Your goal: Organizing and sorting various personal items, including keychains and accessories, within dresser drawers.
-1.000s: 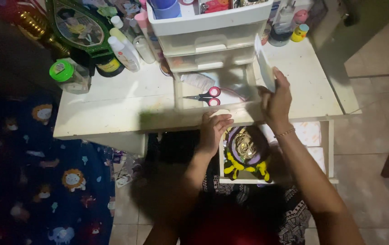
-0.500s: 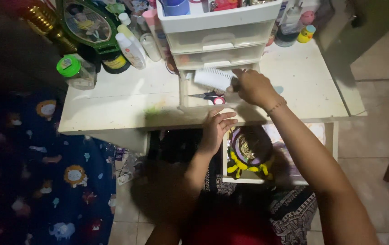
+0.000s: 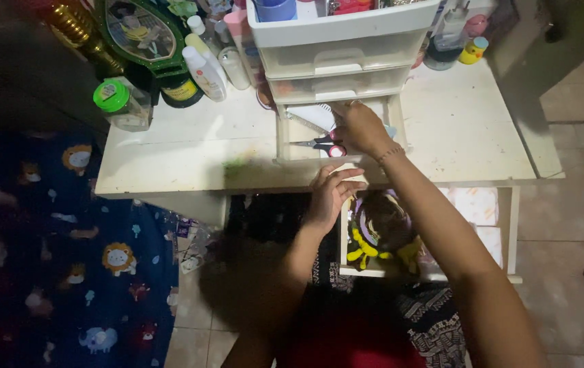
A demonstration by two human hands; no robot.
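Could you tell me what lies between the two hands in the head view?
In the head view, the front wall of the open plastic drawer and the red-handled scissors lie between the right hand and left hand.

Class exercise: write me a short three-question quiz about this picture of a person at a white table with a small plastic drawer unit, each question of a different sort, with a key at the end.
1. True or false: the right hand is inside the pulled-out bottom drawer of the drawer unit.
2. What lies in that drawer beside the hand? A) a spoon B) scissors with red handles C) a phone
3. Fill in: the left hand rests at the front edge of the white ____.

Key: 1 true; 2 B; 3 table.
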